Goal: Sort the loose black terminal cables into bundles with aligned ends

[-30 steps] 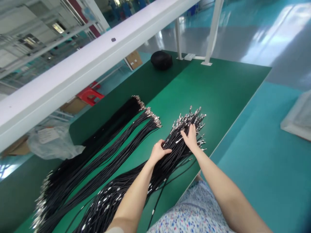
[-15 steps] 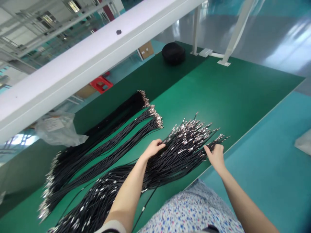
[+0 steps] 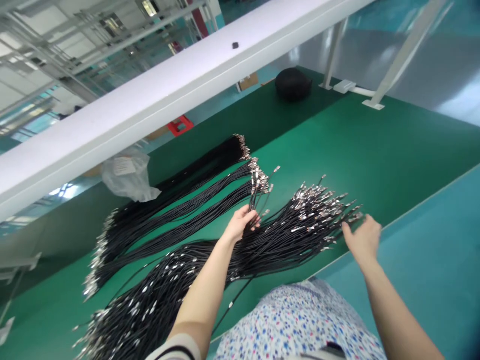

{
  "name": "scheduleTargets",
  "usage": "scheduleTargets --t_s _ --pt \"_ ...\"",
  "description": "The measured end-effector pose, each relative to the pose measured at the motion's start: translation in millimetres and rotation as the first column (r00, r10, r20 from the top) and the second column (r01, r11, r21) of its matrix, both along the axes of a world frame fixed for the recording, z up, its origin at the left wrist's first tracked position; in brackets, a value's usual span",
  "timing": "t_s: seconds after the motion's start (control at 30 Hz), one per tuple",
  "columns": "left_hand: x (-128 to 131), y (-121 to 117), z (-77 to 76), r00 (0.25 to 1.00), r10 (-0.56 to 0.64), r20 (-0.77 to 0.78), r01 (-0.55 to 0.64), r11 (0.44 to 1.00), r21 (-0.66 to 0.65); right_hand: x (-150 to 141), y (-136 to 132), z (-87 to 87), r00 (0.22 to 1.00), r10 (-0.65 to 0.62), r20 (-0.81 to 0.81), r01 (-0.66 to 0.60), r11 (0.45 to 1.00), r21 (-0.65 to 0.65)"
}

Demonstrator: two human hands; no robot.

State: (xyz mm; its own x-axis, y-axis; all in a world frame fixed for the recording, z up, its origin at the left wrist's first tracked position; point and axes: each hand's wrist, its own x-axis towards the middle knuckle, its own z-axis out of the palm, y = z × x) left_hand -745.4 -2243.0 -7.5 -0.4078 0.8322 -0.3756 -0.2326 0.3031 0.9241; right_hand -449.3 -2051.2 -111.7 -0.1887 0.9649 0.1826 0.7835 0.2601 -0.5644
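Note:
A few black cables [image 3: 258, 197] with shiny metal ends stick up from my left hand [image 3: 242, 223], which is closed around them below the tips. Under and beside it lies a big loose bundle of black cables [image 3: 279, 250], its metal ends fanned out to the right. At the right tips of that bundle is my right hand [image 3: 363, 240], thumb and fingers apart around the cable ends. Whether it touches any of them is hard to see. Farther back, sorted rows of black cables [image 3: 187, 214] lie side by side with their ends lined up.
The green mat [image 3: 393, 145] covers the table. A white beam [image 3: 180, 85] crosses above it on metal legs [image 3: 405, 55]. A clear plastic bag [image 3: 131, 175] sits at the far edge, a black round item [image 3: 293, 84] at the back. Beyond is a red stool [image 3: 180, 125].
My left hand has lifted a few cable ends up and away from the loose bundle. My right hand has loosened from the cable ends and shifted slightly right. The camera view has shifted.

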Motion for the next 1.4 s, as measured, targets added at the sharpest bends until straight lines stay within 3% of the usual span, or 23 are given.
scheduleTargets --t_s 0.07,0.13,0.17,0.2,0.23,0.27,0.3,0.33,0.43,0.53,0.63,0.73,0.83,0.97,1.1,1.17,1.23,1.3,1.4 --pt "3 -11 4.0 0.998 0.001 0.055 -0.003 0.999 0.034 -8 -12 25.1 0.999 0.041 -0.031 -0.039 0.999 0.038" --pt "9 -21 6.0 0.998 0.000 0.063 -0.005 0.996 0.086 -31 -34 52.1 0.942 0.261 -0.208 -0.288 0.951 -0.112" --pt "12 -25 6.2 0.998 0.019 0.056 -0.025 0.993 0.112 -46 -49 64.8 0.861 0.381 -0.337 -0.462 0.863 -0.205" --pt "16 -28 6.1 0.998 0.054 0.045 -0.059 0.989 0.133 -63 -66 76.3 0.753 0.466 -0.465 -0.624 0.731 -0.278" --pt "20 -31 6.0 0.995 0.093 0.028 -0.096 0.984 0.150 -81 -84 86.0 0.644 0.521 -0.561 -0.747 0.588 -0.311" --pt "24 -34 6.0 0.991 0.131 0.007 -0.130 0.978 0.164 -99 -102 93.9 0.558 0.558 -0.615 -0.820 0.485 -0.304" --pt "26 -37 6.2 0.987 0.158 -0.024 -0.151 0.972 0.179 -116 -119 99.9 0.513 0.575 -0.638 -0.850 0.442 -0.286" --pt "28 -39 6.8 0.983 0.172 -0.059 -0.157 0.968 0.196 -130 -133 104.4 0.509 0.575 -0.641 -0.849 0.456 -0.265" --pt "28 -47 10.8 0.972 0.169 -0.161 -0.123 0.957 0.261 -158 -157 114.9 0.570 0.570 -0.591 -0.785 0.591 -0.187" --pt "20 -54 19.0 0.945 0.192 -0.265 -0.112 0.950 0.290 -164 -159 130.1 0.567 0.566 -0.599 -0.752 0.652 -0.097" --pt "7 -62 33.7 0.905 0.227 -0.359 -0.118 0.947 0.300 -162 -160 150.5 0.550 0.481 -0.683 -0.671 0.741 -0.018" --pt "-3 -76 52.9 0.895 0.251 -0.368 -0.126 0.935 0.331 -163 -166 170.4 0.475 0.384 -0.792 -0.583 0.811 0.043" --pt "-6 -92 67.5 0.912 0.221 -0.346 -0.101 0.937 0.334 -172 -167 187.9 0.334 0.322 -0.886 -0.551 0.829 0.093" --pt "5 -98 64.1 0.928 0.252 -0.276 -0.138 0.917 0.374 -188 -156 199.3 0.323 0.380 -0.867 -0.636 0.765 0.099" --pt "20 -87 40.8 0.955 0.279 -0.104 -0.216 0.889 0.403 -198 -153 183.6 0.283 0.295 -0.913 -0.839 0.538 -0.086" --pt "27 -82 31.2 0.970 0.235 -0.060 -0.196 0.904 0.381 -200 -154 170.6 0.312 0.277 -0.909 -0.869 0.469 -0.155" --pt "31 -79 27.3 0.970 0.210 -0.126 -0.154 0.924 0.350 -200 -152 160.5 0.330 0.222 -0.917 -0.862 0.468 -0.197" --pt "31 -83 29.7 0.925 0.253 -0.285 -0.159 0.936 0.315 -199 -147 155.9 0.296 0.078 -0.952 -0.868 0.438 -0.234" --pt "25 -99 41.2 0.747 0.381 -0.545 -0.268 0.922 0.279 -194 -141 158.4 0.236 -0.105 -0.966 -0.892 0.371 -0.258"
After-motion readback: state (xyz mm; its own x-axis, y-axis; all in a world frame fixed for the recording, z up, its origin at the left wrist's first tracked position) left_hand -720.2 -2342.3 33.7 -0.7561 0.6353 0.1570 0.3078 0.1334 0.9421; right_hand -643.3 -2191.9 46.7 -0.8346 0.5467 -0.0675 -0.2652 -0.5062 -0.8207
